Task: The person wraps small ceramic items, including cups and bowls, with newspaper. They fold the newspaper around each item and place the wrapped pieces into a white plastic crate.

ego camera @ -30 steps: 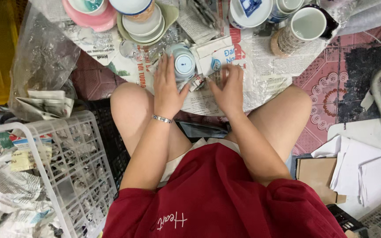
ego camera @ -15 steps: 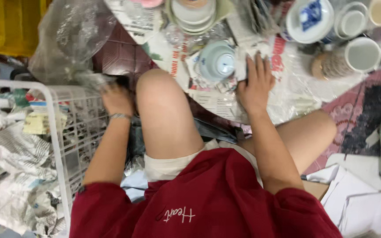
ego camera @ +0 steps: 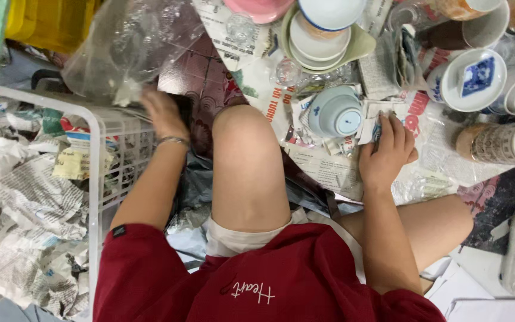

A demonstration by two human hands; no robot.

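Newspaper-covered floor, crockery everywhere. Right hand lies flat with its fingers together on paper scraps, and the upturned blue-white bowl sits at its 10 o'clock. Left hand reaches over the white basket; can't tell what its fingers are doing.

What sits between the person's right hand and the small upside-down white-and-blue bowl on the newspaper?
Nothing solid: the right hand rests flat just right of the small upside-down white-and-blue bowl, with only crumpled paper scraps lying low between them.

A pale blue bowl sits on printed newspaper, beside a white basket.
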